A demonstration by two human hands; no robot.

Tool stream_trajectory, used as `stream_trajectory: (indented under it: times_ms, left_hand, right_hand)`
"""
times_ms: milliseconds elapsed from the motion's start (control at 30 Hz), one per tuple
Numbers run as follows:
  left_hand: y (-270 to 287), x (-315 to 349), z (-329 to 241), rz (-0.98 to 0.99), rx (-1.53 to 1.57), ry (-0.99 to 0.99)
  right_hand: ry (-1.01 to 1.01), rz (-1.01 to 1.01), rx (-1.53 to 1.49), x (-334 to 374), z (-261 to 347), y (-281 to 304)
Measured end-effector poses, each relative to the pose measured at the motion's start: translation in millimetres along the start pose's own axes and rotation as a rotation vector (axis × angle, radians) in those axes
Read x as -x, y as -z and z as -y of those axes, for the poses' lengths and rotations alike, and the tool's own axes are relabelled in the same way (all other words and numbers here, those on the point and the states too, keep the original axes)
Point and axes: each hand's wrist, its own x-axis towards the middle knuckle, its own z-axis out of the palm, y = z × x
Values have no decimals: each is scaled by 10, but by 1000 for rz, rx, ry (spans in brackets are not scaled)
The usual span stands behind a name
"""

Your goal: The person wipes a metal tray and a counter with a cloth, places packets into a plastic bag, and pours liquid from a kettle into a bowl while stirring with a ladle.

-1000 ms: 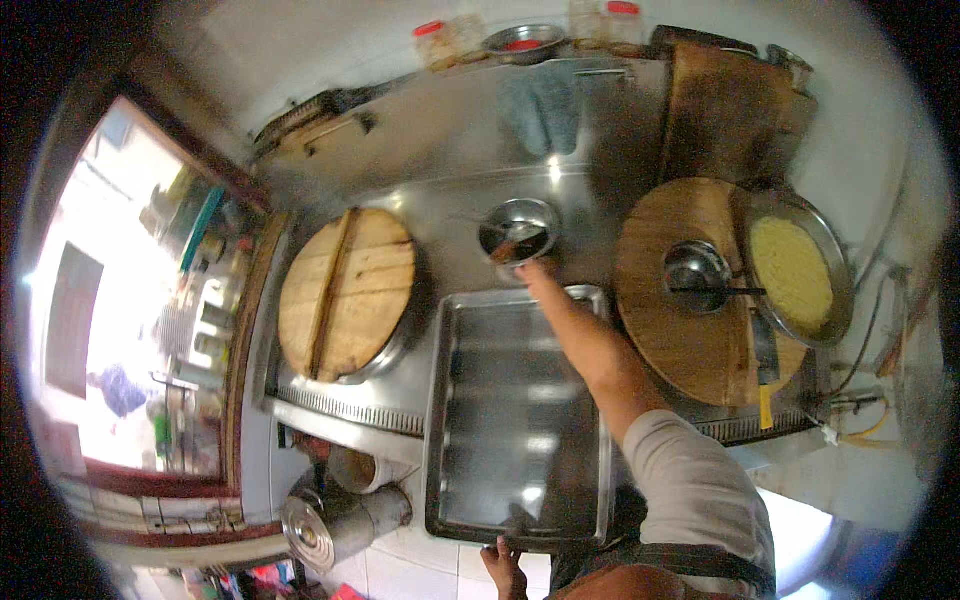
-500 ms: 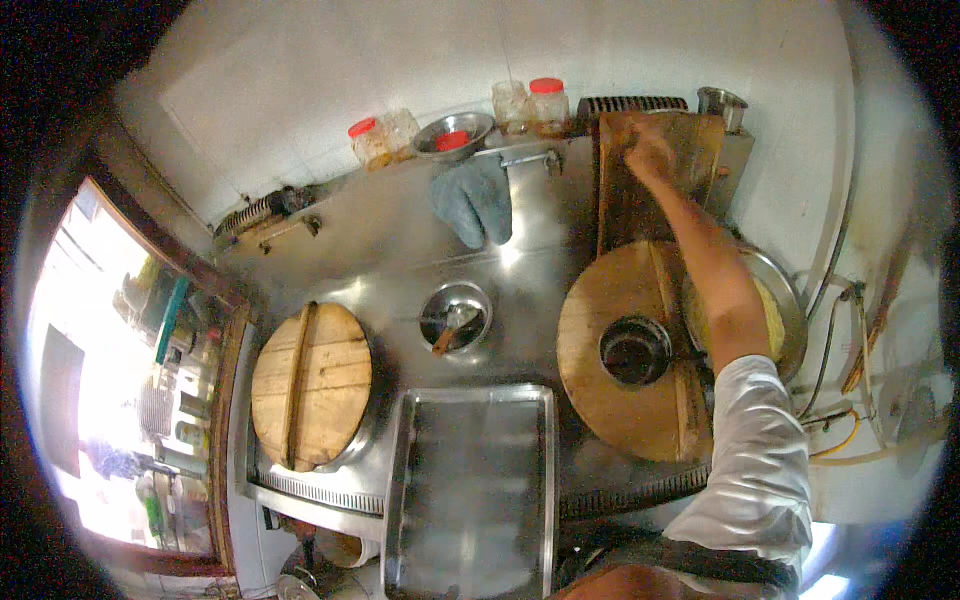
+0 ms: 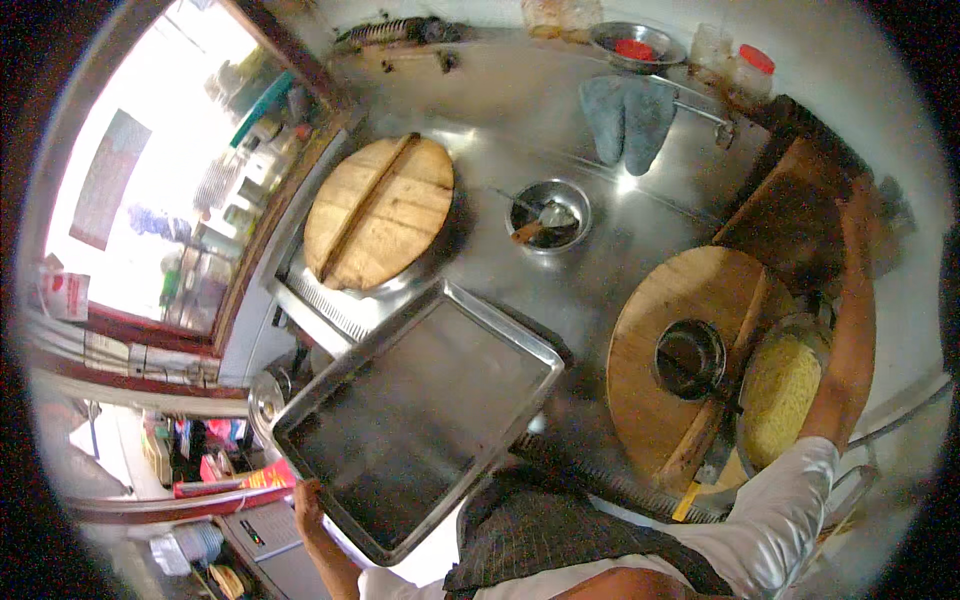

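My left hand point(image 3: 310, 507) grips the near-left edge of a rectangular metal tray point(image 3: 415, 415), which slants across the front of the steel counter. My right arm stretches far to the right. My right hand point(image 3: 855, 205) is at the upper end of a dark wooden board point(image 3: 785, 225); its fingers are blurred. Beneath that forearm lies a metal basin of yellow shredded food point(image 3: 783, 395). Beside it is a round wooden lid point(image 3: 640, 350), on which a dark metal pot point(image 3: 690, 358) stands.
Another round wooden lid point(image 3: 380, 213) sits at the left. A steel bowl point(image 3: 548, 215) holding a wooden-handled utensil stands mid-counter. Grey-blue cloth mitts point(image 3: 628, 118) hang from a rail at the back. Behind are jars and a shallow bowl point(image 3: 637, 47). A window point(image 3: 150, 180) is on the left.
My view has swung round to the left. My left hand has come into sight on the tray, which now lies slanted. My right hand remains by the dark board, nearer its right corner.
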Motion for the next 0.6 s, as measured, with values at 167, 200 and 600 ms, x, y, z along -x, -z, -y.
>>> stream_trajectory:
  times_ms: [167,200,600]
  left_hand:
    - [1169,-118,1011,138,59,136]
    - [96,463,249,-182,157,77]
    - [1298,175,2182,-209,597,-2]
  right_hand:
    - [-18,-48,-185,421,212,286]
    - [-10,-30,-107,479,168,550]
    - [490,-341,-79,1491,2950,3457]
